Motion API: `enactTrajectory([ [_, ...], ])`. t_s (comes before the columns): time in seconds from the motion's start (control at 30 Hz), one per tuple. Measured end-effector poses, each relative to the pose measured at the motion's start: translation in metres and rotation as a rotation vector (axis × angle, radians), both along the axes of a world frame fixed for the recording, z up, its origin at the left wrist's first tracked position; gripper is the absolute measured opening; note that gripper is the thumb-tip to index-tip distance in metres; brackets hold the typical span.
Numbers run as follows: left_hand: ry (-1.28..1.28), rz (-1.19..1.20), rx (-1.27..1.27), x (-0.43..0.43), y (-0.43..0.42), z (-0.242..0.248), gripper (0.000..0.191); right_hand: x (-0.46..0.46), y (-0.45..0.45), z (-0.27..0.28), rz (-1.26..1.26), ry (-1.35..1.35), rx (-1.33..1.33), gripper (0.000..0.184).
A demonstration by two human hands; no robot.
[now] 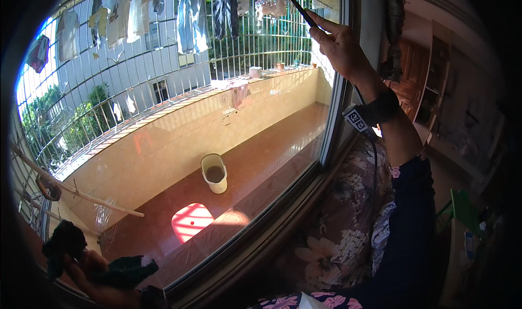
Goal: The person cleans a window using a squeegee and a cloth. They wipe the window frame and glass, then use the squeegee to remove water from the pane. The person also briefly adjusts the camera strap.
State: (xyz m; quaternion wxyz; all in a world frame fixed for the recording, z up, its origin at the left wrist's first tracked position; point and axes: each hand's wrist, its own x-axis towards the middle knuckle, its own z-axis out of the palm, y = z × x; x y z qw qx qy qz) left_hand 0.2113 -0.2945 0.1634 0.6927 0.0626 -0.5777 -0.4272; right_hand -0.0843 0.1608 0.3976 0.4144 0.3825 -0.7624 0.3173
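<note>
My right hand [340,48] is raised at the upper right, closed around a thin black handle [304,12] that lies against the window pane; what the handle belongs to is not clear. At the lower left, my left hand [87,270] grips a dark green cloth [126,270]; part of the cloth is bunched above the fingers and part hangs to the right. The glass sliding window [261,137] fills the middle of the view, its metal frame [335,105] beside my right forearm.
Through the glass are a balcony with a cream bucket [214,173], a pink and white stool [192,222], barred railings and hanging clothes [191,19]. A wooden pole [98,199] crosses at the left. Floral fabric [326,252] lies below the frame; a green chair [461,211] stands at the right.
</note>
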Motion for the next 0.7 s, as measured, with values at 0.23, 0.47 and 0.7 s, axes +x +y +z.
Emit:
enactTrajectory([
  [0.23, 0.170, -0.062, 0.212, -0.008, 0.010, 0.006, 0.044, 0.007, 0.001, -0.004, 0.018, 0.052, 0.019, 0.041],
  [0.47, 0.185, -0.184, 0.235, -0.006, 0.018, 0.015, 0.045, 0.000, 0.004, -0.007, 0.016, 0.095, 0.067, 0.042],
  [0.7, 0.200, -0.208, 0.275, -0.005, 0.016, 0.015, 0.045, -0.007, 0.005, 0.007, -0.034, 0.178, 0.042, 0.043],
])
